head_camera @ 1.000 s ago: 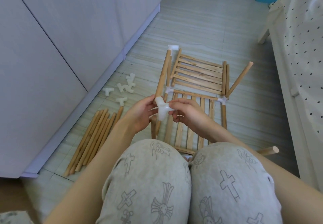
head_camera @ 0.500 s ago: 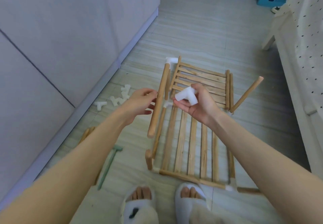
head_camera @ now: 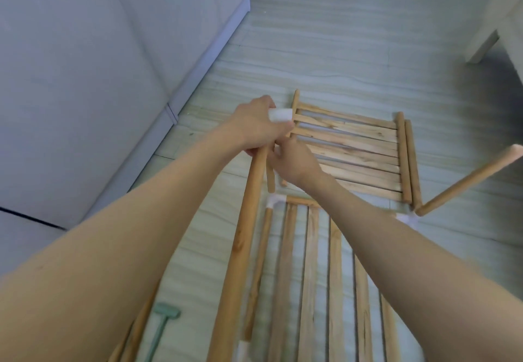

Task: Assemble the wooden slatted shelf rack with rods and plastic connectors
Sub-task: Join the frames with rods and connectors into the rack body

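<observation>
While both arms reach forward, left hand (head_camera: 256, 127) grips rod (head_camera: 242, 234), right hand (head_camera: 293, 161) beside connector (head_camera: 280, 114)

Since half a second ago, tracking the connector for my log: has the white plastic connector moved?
Yes. The white connector went from over the slats leftward onto the long rod's top end.

Home room — tiled floor (head_camera: 339, 36), white cabinet (head_camera: 85, 64).

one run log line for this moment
step: fit connector on rod | left hand: holds rod top | right hand: by rod | rack: on floor
</observation>
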Tool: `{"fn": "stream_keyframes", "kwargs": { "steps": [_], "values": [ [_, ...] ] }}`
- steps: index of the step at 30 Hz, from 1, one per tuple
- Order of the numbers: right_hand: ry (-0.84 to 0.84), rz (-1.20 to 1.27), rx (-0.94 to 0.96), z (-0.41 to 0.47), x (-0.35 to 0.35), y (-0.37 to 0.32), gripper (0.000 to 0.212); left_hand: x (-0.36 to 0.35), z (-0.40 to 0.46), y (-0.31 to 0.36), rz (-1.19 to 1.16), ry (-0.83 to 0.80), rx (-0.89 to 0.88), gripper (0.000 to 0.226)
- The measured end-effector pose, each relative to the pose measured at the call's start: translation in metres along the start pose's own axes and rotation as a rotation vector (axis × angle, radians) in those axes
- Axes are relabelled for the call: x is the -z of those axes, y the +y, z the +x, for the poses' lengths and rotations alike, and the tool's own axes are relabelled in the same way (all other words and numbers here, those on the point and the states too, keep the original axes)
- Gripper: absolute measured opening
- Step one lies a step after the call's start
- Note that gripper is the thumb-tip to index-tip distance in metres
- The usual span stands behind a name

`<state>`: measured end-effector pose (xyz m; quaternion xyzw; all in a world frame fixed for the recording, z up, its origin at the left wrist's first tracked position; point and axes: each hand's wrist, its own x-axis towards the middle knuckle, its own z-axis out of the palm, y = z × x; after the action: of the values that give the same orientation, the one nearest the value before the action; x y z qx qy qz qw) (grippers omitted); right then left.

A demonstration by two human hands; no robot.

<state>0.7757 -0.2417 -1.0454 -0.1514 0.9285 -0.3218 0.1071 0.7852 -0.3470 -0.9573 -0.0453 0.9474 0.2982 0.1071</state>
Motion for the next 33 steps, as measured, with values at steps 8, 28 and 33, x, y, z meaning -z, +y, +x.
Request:
{"fn": "stream_keyframes", "kwargs": {
  "steps": [8,28,33],
  "values": [
    [0.161,-0.085,0.065,-0.003,-0.03,0.002,0.028,-0.009,0.009,-0.016,-0.174,0.09,0.099,0.018],
    [-0.05,0.904,-0.003,-0.029,0.065,-0.031,0.046,0.033,-0.017,-0.006,0.075,0.08,-0.079,0.033],
    [-0.067,0.748,0.086,-0.033,0.079,-0.044,0.032,0.026,-0.029,-0.011,0.153,0.077,-0.143,0.047]
  ]
}}
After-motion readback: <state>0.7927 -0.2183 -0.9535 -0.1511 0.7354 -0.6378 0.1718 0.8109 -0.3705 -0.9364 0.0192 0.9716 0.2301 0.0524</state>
